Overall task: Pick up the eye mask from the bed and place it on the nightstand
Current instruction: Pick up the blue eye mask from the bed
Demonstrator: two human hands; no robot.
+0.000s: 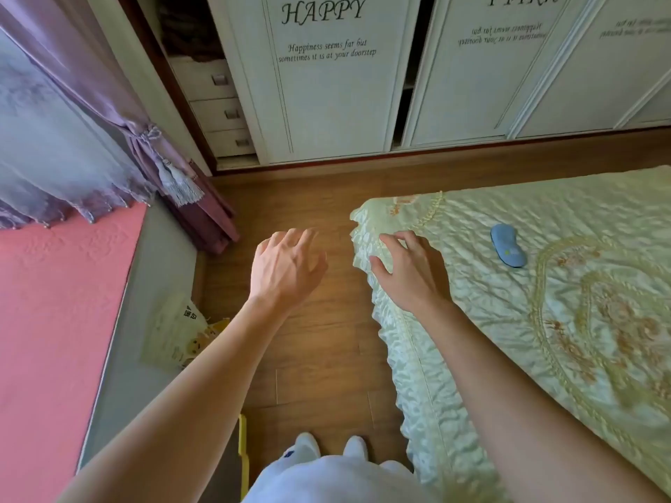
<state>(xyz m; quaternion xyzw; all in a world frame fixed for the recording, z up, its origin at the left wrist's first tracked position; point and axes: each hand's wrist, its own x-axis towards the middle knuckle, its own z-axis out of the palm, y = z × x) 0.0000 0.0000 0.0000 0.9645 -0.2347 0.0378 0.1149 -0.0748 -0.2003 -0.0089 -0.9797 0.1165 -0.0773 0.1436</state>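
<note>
A small blue eye mask [507, 245] lies on the pale green quilted bed cover [544, 321], near the bed's far corner. My right hand [410, 270] hovers over the bed's left edge, fingers spread and empty, a short way left of the mask. My left hand [287, 266] hangs over the wooden floor beside the bed, fingers apart and holding nothing. No nightstand is in view.
White wardrobe doors [326, 85] with lettering stand across the far side. A purple curtain [109, 114] and a pink window seat [54, 321] fill the left. A printed bag [178, 332] lies by the seat. Wooden floor [319, 357] runs between seat and bed.
</note>
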